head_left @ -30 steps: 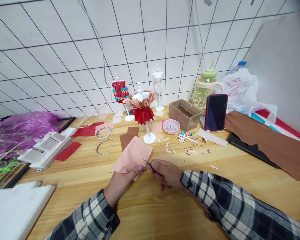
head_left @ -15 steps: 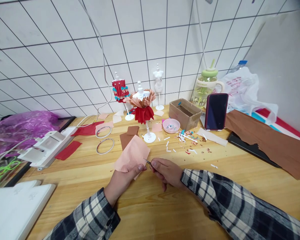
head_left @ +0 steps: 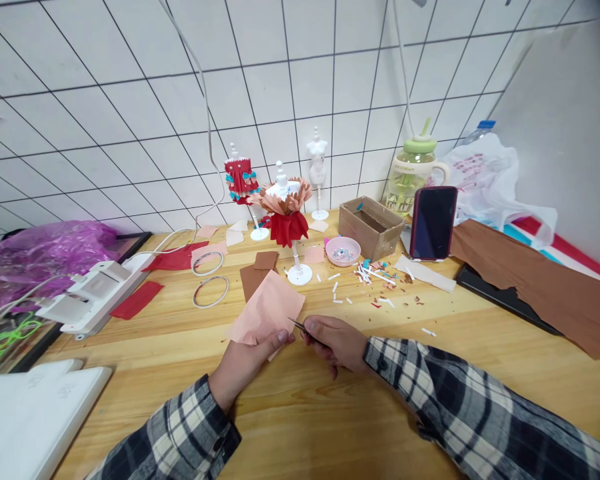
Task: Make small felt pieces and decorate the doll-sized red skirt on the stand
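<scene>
Item: one thin, rectangular sheet of pale pink paper, slightly creased, is slanting above the pale wooden tabletop, in front of the dressed figure listed below.

Left hand: bare, plaid-cuffed; is pinching the sheet's lower edge, thumb on top, the fingers closing beneath and mostly hidden.

Right hand: bare, plaid-cuffed; is curling its fingers around a slim, dark, pointed metal tool, thumb pressing along it. The tip is pointing at the sheet's right-hand edge; whether it is touching cannot be told.

Behind the sheet: a white plastic dress-form figure in a red skirt and pleated pink-and-brown collar is standing upright; flat pieces of brown paper are lying to the left of its base.

Further left: two thin, round silver-coloured rings are lying flat, one beyond the other.

To the right: a round, pale pink bowl is holding small shiny pieces, just beside an oblong brown cardboard box.
</scene>
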`<action>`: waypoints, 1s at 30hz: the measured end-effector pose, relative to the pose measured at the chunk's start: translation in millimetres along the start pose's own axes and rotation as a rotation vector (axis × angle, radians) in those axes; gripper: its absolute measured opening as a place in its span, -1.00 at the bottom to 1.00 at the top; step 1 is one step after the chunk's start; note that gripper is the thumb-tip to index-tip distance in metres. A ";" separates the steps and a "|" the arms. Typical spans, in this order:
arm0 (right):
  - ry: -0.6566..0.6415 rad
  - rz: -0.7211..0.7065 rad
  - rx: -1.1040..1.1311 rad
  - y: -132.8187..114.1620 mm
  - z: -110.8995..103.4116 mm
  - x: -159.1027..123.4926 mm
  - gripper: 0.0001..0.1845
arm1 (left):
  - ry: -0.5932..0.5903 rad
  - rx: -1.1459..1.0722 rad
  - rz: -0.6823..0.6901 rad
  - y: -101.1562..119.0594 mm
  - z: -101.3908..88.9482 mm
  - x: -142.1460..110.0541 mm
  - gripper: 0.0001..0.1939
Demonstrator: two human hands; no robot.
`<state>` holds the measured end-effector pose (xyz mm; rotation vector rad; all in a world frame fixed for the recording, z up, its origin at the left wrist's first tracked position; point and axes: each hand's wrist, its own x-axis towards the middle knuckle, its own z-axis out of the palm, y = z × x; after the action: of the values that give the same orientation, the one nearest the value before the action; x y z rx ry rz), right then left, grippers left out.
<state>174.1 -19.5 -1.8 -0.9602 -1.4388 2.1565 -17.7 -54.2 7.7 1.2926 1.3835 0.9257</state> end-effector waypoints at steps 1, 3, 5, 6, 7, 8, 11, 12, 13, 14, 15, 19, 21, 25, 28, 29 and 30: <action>0.002 -0.002 -0.003 -0.1 0.3 -0.2 -0.64 | -0.019 0.011 -0.019 0.8 0.3 -0.6 -0.61; 0.008 -0.005 -0.019 -0.3 0.8 -0.6 -0.63 | -0.043 0.058 -0.066 2.6 0.7 -2.0 -0.57; 0.020 -0.008 -0.041 -0.2 1.4 -0.9 -0.60 | -0.045 0.113 -0.109 5.1 1.3 -3.4 -0.54; 0.026 -0.011 -0.049 0.0 1.8 -1.0 -0.59 | -0.040 0.127 -0.126 6.4 1.8 -4.0 -0.53; 0.029 -0.013 -0.054 0.3 2.2 -1.0 -0.58 | -0.034 0.127 -0.136 7.8 2.3 -4.5 -0.52; 0.031 -0.017 -0.056 0.8 2.5 -0.9 -0.58 | -0.027 0.122 -0.138 9.1 2.9 -4.9 -0.52; 0.038 -0.039 -0.064 2.9 3.5 -0.3 -0.57 | -0.010 0.119 -0.110 12.1 4.2 -5.4 -0.54; 0.044 -0.046 -0.068 3.6 3.8 -0.1 -0.57 | -0.010 0.128 -0.099 12.8 4.3 -5.4 -0.54; 0.050 -0.052 -0.073 4.4 4.0 0.2 -0.57 | -0.012 0.142 -0.094 13.5 4.4 -5.4 -0.54; 0.055 -0.055 -0.077 5.0 4.2 0.3 -0.57 | -0.018 0.159 -0.092 14.2 4.2 -5.5 -0.54; 0.059 -0.058 -0.078 5.6 4.3 0.5 -0.57 | -0.028 0.177 -0.091 14.8 4.0 -5.6 -0.53; 0.062 -0.067 -0.072 7.3 4.8 0.6 -0.55 | -0.052 0.264 -0.063 16.1 2.5 -6.0 -0.54; 0.068 -0.069 -0.066 7.7 4.9 0.6 -0.55 | -0.044 0.297 -0.071 15.1 1.7 -6.1 -0.55; 0.075 -0.080 -0.080 8.3 5.0 1.0 -0.52 | -0.062 0.313 -0.116 11.4 0.8 -6.3 -0.52; 0.083 -0.084 -0.103 9.4 4.6 1.7 -0.51 | -0.063 0.324 -0.146 11.8 1.0 -6.8 -0.48; 0.087 -0.086 -0.107 9.9 4.3 1.9 -0.51 | -0.050 0.326 -0.159 12.9 1.3 -7.0 -0.47; 0.091 -0.092 -0.110 10.4 4.0 2.2 -0.51 | -0.035 0.325 -0.169 14.3 1.7 -7.2 -0.47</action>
<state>170.3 -24.9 -11.0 -0.9970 -1.5397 1.9609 -13.2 -59.4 22.2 1.3970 1.6352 0.5762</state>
